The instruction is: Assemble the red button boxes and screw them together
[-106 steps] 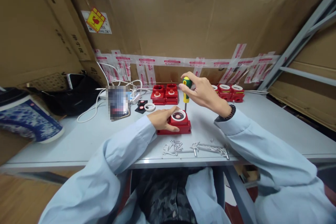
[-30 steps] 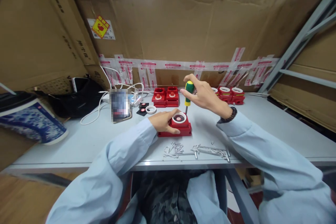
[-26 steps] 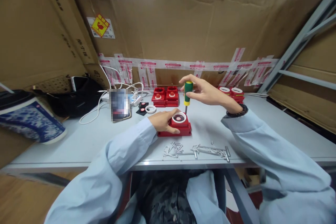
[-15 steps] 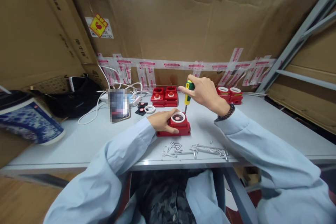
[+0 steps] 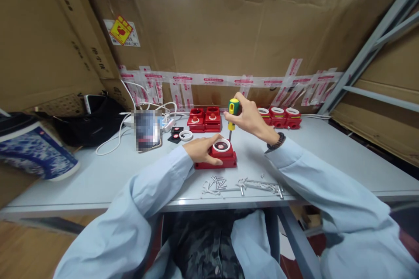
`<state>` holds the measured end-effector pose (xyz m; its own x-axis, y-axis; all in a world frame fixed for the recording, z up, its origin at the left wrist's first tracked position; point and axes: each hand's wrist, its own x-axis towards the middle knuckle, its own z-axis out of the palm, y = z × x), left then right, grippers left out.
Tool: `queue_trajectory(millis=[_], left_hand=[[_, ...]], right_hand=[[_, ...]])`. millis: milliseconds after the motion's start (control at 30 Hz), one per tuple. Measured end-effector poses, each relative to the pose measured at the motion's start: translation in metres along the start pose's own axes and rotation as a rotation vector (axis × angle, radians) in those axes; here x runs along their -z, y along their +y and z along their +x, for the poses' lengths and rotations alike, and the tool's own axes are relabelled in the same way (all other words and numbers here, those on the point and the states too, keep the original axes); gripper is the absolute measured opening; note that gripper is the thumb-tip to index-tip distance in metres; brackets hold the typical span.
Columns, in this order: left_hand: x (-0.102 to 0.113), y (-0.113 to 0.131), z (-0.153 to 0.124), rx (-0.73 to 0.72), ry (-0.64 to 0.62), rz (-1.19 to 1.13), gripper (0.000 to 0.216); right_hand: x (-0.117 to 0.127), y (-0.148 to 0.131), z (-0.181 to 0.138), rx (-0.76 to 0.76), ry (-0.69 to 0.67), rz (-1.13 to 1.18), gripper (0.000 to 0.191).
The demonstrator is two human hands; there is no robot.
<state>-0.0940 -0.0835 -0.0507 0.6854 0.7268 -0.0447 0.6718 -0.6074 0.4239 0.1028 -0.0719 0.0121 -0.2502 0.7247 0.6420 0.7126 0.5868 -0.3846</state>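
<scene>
My left hand (image 5: 203,150) grips the left side of a red plastic housing (image 5: 231,157) on the table. On top of the housing sits a white ring (image 5: 221,145) around a dark disc. My right hand (image 5: 248,115) is closed on the handle of a yellow and green screwdriver (image 5: 232,114). The screwdriver stands nearly upright, its shaft reaching down to the housing's back right corner; the tip's exact contact is hidden. Close to the table's front edge lie several loose screws (image 5: 218,182) and some metal rods with T-shaped ends (image 5: 262,186).
Two red units (image 5: 204,121) stand behind my left hand, and more red units with white rings (image 5: 284,117) stand at the back right. A loose white ring (image 5: 186,135), a phone (image 5: 147,130), white cables (image 5: 119,139) and a blue-patterned cup (image 5: 36,150) are leftward.
My right hand has shifted slightly left and turned on the screwdriver, whose handle is now more upright. A third white-ringed unit shows beside my right wrist. My left hand keeps its hold.
</scene>
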Motion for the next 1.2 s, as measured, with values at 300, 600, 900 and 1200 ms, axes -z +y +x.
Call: queue_trajectory(millis=[300, 600, 900, 1200], left_hand=[[0.000, 0.000, 0.001, -0.008, 0.001, -0.024, 0.070], [0.001, 0.001, 0.000, -0.009, -0.002, -0.028, 0.071], [0.001, 0.002, 0.000, -0.031, 0.006, -0.050, 0.069], [-0.001, -0.003, 0.001, -0.102, -0.005, -0.183, 0.069]], right_hand=[[0.033, -0.006, 0.013, 0.187, -0.478, 0.281, 0.036], [0.015, -0.017, 0.004, -0.068, -0.111, -0.135, 0.020], [0.025, -0.006, 0.010, 0.121, -0.325, 0.179, 0.030], [0.019, -0.012, 0.000, 0.028, -0.124, 0.005, 0.029]])
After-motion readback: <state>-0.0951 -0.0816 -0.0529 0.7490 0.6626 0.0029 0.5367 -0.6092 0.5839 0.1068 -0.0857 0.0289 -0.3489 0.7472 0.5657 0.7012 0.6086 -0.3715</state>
